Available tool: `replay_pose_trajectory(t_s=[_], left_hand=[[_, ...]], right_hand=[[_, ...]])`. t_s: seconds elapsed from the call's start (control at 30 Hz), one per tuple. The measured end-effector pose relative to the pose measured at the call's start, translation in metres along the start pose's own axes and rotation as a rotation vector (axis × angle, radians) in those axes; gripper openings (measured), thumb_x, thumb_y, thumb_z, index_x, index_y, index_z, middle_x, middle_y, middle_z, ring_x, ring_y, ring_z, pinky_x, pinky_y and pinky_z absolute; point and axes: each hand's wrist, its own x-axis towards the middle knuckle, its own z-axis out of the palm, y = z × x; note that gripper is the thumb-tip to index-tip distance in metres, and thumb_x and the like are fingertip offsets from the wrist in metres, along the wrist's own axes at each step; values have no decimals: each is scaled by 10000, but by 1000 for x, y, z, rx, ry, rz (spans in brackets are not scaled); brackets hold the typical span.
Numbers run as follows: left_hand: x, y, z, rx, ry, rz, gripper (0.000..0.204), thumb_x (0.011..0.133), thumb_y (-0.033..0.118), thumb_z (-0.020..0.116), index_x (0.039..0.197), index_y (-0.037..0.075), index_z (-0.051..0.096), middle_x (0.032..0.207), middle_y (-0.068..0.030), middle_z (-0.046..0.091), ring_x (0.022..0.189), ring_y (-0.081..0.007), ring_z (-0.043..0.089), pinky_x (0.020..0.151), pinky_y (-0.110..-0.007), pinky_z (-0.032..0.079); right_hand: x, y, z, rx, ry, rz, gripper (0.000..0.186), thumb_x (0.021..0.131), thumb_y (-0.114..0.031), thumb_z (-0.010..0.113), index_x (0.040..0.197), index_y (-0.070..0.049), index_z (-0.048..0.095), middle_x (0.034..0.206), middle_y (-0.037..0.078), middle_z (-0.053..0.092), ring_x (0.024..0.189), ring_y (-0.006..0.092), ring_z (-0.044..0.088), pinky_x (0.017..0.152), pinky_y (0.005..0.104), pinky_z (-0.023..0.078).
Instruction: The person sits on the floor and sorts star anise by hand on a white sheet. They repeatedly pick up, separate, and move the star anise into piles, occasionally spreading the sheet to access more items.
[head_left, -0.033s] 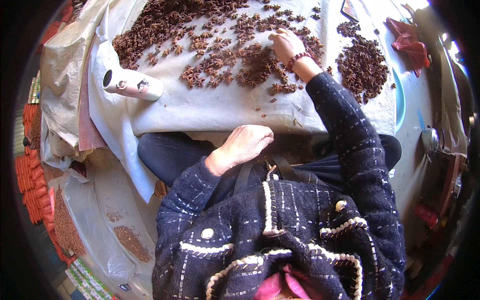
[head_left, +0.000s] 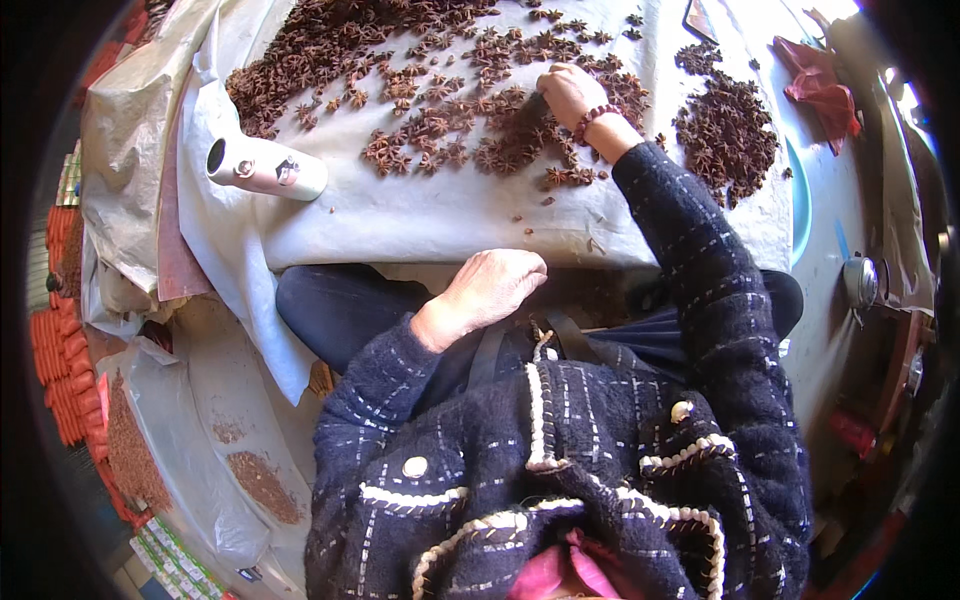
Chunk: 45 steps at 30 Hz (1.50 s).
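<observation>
My right hand [head_left: 574, 93], with a dark red bead bracelet [head_left: 598, 118] at its wrist, reaches over the loose star anise [head_left: 510, 140] on a white sheet [head_left: 440, 220]. Its fingers are bent down and closed among the pods; whatever they grip is hidden under the hand. My left hand [head_left: 487, 287] rests above my lap, just short of the sheet's near edge. Those fingers are curled and pressed together, and what they hold, if anything, cannot be made out. To the right of my right hand lies a separate heap of star anise [head_left: 728, 135].
A larger star anise pile [head_left: 310, 50] spreads at the far left. A white cylindrical container [head_left: 270, 168] lies or leans at the left, its dark opening leftward. Farther right are a light blue basin [head_left: 801, 205], a red bag [head_left: 815, 85] and a metal cup [head_left: 860, 280].
</observation>
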Motion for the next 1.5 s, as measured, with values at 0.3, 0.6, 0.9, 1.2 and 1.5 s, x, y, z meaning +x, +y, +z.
replay_pose_trajectory(t_s=[0.3, 0.6, 0.9, 1.2, 1.5], left_hand=[[5, -7, 6, -7, 94, 36, 124, 883, 127, 591, 929, 36, 661, 864, -151, 667, 822, -333, 655, 711, -394, 519], [-9, -20, 0, -35, 94, 2, 141, 895, 143, 592, 944, 31, 663, 888, -143, 672, 817, -325, 655, 721, -380, 519], [0, -23, -14, -77, 355, -65, 132, 884, 100, 619, 958, 6, 674, 867, -157, 685, 774, -292, 674, 698, -340, 520], [3, -45, -31, -30, 607, -205, 143, 874, 129, 608, 924, 20, 686, 876, -179, 686, 799, -339, 673, 704, -378, 524], [31, -102, -100, 410, 842, -206, 204, 898, 183, 588, 982, 30, 692, 968, -150, 694, 894, -281, 652, 780, -385, 508]], right_hand=[[19, -20, 11, 83, 149, -161, 129, 809, -124, 601, 881, -84, 699, 903, 95, 664, 879, 279, 642, 800, 383, 523], [25, 21, 9, 315, 81, 71, 160, 872, -163, 612, 951, -45, 687, 828, 137, 695, 726, 284, 667, 678, 357, 528], [18, -41, 0, 99, 123, -183, 178, 848, -105, 641, 1009, -84, 714, 1120, 92, 659, 1038, 234, 611, 930, 374, 480], [-2, -82, 14, 49, -47, -387, 281, 890, -116, 578, 1158, -137, 662, 1259, 41, 567, 1188, 250, 481, 976, 361, 445], [-64, -25, -24, 321, 139, -15, 136, 858, -48, 588, 975, -21, 652, 1005, 152, 590, 913, 317, 606, 799, 392, 512]])
